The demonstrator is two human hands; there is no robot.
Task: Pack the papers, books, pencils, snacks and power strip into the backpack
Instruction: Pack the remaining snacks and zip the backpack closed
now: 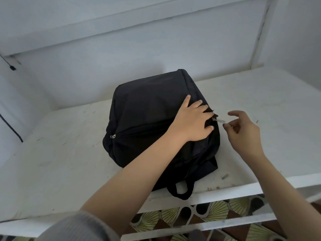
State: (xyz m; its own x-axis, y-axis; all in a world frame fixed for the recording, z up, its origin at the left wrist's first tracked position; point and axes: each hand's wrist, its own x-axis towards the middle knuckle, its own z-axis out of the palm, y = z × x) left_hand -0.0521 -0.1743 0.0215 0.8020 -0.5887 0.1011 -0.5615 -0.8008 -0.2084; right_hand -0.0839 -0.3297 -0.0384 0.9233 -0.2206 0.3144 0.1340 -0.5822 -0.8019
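Note:
A black backpack (152, 119) lies on the white table (60, 162), bulging, with its carry loop (182, 192) hanging over the front edge. My left hand (192, 120) presses flat on its right side, fingers spread beside the zip line. A small metal zipper pull (219, 120) sticks out at the bag's right edge. My right hand (243, 131) hovers just right of it, with thumb and forefinger apart around the pull's tip and loosely curved. A second zipper pull (112, 136) shows on the bag's left side. No papers, books, pencils, snacks or power strip are visible.
White walls enclose the table at the back and left. A black cable (12, 129) hangs down the left wall. Below the table's front edge (243, 186) is a patterned tiled floor (215, 211) behind white rails.

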